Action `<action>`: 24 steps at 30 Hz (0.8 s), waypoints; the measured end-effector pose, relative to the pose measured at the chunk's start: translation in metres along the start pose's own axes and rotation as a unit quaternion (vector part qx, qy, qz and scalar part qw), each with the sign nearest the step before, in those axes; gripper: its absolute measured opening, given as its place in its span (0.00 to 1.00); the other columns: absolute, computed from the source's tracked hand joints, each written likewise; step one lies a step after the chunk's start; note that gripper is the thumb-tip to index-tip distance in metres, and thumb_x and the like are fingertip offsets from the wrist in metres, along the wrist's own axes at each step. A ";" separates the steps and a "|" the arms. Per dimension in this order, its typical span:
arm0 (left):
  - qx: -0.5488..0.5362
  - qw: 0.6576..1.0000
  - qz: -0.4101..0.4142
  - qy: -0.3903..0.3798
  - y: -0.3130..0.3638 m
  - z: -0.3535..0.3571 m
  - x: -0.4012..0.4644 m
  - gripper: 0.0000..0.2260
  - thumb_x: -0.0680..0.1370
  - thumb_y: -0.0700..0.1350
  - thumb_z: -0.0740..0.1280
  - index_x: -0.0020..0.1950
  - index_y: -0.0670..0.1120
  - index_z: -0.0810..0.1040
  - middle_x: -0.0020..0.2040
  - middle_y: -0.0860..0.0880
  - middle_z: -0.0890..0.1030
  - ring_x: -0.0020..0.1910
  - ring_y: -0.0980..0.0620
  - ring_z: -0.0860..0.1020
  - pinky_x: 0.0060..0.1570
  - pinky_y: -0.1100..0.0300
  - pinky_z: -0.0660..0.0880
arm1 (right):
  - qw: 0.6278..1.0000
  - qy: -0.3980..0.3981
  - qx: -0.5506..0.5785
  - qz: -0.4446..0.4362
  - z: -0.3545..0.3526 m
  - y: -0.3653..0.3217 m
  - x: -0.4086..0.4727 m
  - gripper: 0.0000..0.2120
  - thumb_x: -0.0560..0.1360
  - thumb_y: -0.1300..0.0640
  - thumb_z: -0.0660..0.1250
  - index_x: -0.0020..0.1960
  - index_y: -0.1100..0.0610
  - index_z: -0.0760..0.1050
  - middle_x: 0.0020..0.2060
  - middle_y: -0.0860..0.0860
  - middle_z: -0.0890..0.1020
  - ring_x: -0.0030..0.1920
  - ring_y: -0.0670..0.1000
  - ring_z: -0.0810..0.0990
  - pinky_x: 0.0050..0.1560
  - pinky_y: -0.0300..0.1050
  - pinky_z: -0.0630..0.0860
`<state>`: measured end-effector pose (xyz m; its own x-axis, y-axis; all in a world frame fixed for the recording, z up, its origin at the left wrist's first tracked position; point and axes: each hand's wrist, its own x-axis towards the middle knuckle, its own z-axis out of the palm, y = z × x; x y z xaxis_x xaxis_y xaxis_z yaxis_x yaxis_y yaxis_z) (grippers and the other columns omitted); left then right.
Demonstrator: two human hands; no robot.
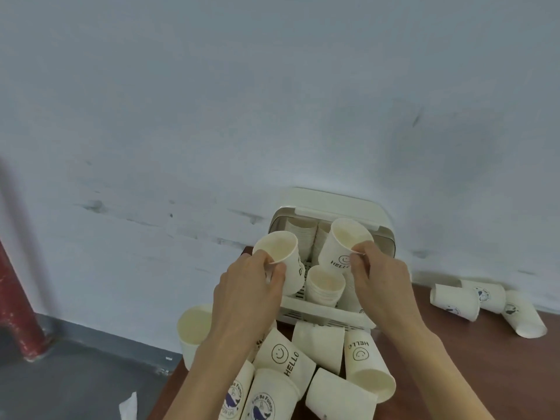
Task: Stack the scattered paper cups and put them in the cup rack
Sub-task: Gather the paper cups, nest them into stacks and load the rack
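The left hand [248,286] pinches the near rim of a paper cup [283,262], thumb outside and fingertips curled over the lip, with the mouth tilted toward the camera. The right hand [378,280] pinches the rim of a second cup [342,247] the same way; this one bears a smiley face and the word HELLO. Both are held up just in front of the cup rack [330,316], a cream plastic box with a raised lid, which stands against the wall [212,116] at about 12 o'clock from the hands. Inside it, nested stacks [303,234] stand at the back and a shorter stack [325,286] sits at the front, between the two hands. At 6 o'clock, under the forearms, loose cups [303,368] lie jumbled on the brown table [454,359], some printed with HELLO, others with a blue whale badge; one stands upright at 8 o'clock. At 3 o'clock, well apart, three more cups [485,301] lie on their sides by the wall. A red post [15,298] stands on the floor at 9 o'clock.
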<state>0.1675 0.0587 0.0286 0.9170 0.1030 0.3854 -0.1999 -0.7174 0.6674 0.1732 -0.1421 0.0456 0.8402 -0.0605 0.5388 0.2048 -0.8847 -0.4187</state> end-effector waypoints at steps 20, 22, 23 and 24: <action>0.027 0.999 0.035 0.000 -0.011 0.023 0.049 0.10 0.79 0.55 0.58 0.47 0.51 0.74 0.42 0.53 0.73 0.42 0.48 0.74 0.44 0.50 0.73 | 0.965 -0.205 -0.161 0.035 0.056 0.010 0.002 0.06 0.79 0.60 0.56 0.51 0.53 0.70 0.43 0.49 0.77 0.44 0.54 0.75 0.41 0.49 0.73; 0.028 0.999 0.036 -0.001 -0.011 0.025 0.048 0.10 0.80 0.55 0.58 0.47 0.51 0.73 0.42 0.53 0.73 0.42 0.47 0.74 0.44 0.50 0.73 | 0.958 -0.227 -0.171 0.036 0.055 0.005 -0.001 0.05 0.77 0.61 0.56 0.49 0.54 0.70 0.41 0.50 0.75 0.42 0.54 0.73 0.35 0.46 0.67; 0.030 0.999 0.036 -0.002 -0.010 0.025 0.047 0.10 0.80 0.55 0.57 0.48 0.51 0.73 0.43 0.53 0.72 0.42 0.47 0.74 0.44 0.50 0.73 | 0.956 -0.236 -0.174 0.034 0.054 0.003 -0.002 0.04 0.76 0.62 0.56 0.48 0.55 0.68 0.40 0.50 0.73 0.40 0.54 0.71 0.33 0.45 0.64; 0.035 0.999 0.034 -0.003 -0.009 0.025 0.046 0.10 0.80 0.54 0.57 0.48 0.51 0.73 0.43 0.52 0.72 0.42 0.46 0.74 0.45 0.49 0.73 | 0.954 -0.241 -0.175 0.032 0.053 0.001 -0.003 0.04 0.75 0.63 0.57 0.46 0.55 0.67 0.39 0.50 0.71 0.40 0.54 0.69 0.33 0.45 0.63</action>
<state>0.2203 0.0527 0.0240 0.9040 0.0476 0.4249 -0.2385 -0.7686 0.5936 0.1980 -0.1178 0.0049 0.9959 0.0250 0.0872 0.0357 -0.9917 -0.1234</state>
